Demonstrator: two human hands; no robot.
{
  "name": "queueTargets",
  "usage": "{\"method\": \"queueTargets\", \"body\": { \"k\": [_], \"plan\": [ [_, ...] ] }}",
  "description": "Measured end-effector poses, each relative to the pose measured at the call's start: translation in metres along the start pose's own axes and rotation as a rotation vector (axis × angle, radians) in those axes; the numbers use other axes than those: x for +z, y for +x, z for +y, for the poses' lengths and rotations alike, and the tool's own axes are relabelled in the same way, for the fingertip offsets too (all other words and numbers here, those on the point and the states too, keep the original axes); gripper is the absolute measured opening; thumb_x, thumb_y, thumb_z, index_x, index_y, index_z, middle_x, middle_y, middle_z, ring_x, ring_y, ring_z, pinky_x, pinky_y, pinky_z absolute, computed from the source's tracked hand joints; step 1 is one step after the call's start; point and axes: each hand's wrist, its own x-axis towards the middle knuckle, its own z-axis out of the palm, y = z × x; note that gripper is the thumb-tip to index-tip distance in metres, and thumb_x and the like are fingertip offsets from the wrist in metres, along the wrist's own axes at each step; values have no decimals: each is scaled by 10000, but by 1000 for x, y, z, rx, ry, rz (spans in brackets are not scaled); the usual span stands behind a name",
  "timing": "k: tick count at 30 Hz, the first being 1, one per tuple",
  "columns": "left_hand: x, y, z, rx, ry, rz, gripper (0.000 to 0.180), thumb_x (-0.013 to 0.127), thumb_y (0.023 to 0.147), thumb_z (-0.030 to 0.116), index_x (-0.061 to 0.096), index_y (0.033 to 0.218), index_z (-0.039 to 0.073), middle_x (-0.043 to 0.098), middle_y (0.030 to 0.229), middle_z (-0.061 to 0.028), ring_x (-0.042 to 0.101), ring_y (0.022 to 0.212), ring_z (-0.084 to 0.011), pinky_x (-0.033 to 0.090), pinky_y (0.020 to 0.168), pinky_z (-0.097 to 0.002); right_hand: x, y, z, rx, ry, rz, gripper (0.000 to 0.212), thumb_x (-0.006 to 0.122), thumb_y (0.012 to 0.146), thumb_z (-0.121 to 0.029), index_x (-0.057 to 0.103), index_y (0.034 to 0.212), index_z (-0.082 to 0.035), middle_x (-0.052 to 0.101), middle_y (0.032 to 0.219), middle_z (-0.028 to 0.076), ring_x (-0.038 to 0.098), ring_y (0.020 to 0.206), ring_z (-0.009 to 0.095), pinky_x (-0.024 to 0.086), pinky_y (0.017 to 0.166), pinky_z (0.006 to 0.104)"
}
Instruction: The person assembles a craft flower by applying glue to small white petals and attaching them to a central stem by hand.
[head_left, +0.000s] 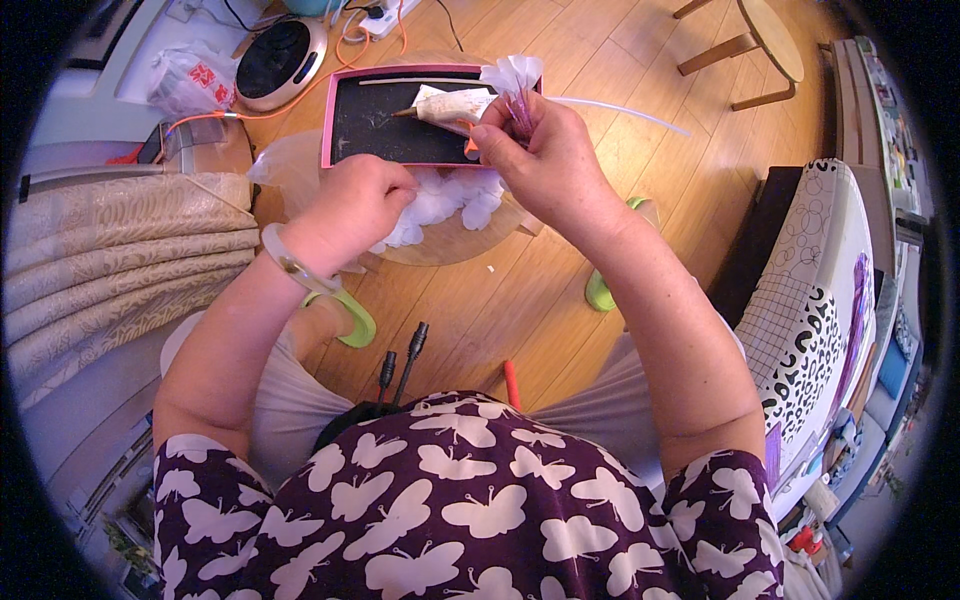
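My right hand pinches a white flower-like piece with ruffled petals and a purple base, held above the right end of a shallow pink-edged tray with a black inside. My left hand is curled at the tray's near left corner, thumb and fingertips together; whatever they hold is too small to make out. Between the hands, just below the tray, lies a heap of thin white petals. A white glue gun with a brass-coloured nozzle rests in the tray, its orange trigger partly hidden by my right hand.
The tray and petals rest on a low round stool. A thin white rod juts out to the right. At the upper left are a round black-topped appliance, a plastic bag and an orange cord. A wooden stool stands far right.
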Motion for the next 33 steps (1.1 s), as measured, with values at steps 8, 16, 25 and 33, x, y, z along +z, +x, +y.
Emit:
{"method": "queueTargets", "body": {
  "k": [8, 16, 25, 33],
  "plan": [
    [-23, 4, 28, -308, -1004, -125, 244, 585, 814, 191, 578, 972, 5, 549, 711, 17, 527, 613, -68, 466, 586, -210, 6, -3, 4, 116, 183, -52, 122, 589, 752, -89, 520, 687, -11, 544, 586, 41, 492, 533, 90, 407, 484, 257],
    [-18, 7, 33, -262, -1066, -182, 289, 575, 807, 138, 538, 1047, -17, 561, 754, -10, 524, 619, -69, 465, 596, -213, 13, -5, -2, 103, 323, -28, 110, 579, 780, -79, 509, 726, -13, 544, 615, 38, 491, 564, 82, 409, 499, 254],
    [-21, 7, 46, -164, -962, -212, 604, 592, 665, -21, 356, 1220, 18, 566, 744, -28, 535, 612, -86, 427, 536, -216, 9, -13, -9, -108, -52, -130, 141, 588, 759, -122, 516, 777, -3, 543, 638, 171, 553, 575, 296, 431, 521, 367],
    [-16, 10, 45, -128, -994, -260, 628, 574, 582, -38, 382, 1177, 20, 538, 821, -57, 535, 685, -105, 429, 559, -235, 9, -14, -9, -145, 55, -283, 132, 588, 741, -110, 526, 801, -10, 541, 695, 166, 550, 621, 319, 436, 549, 376]
  ]
}}
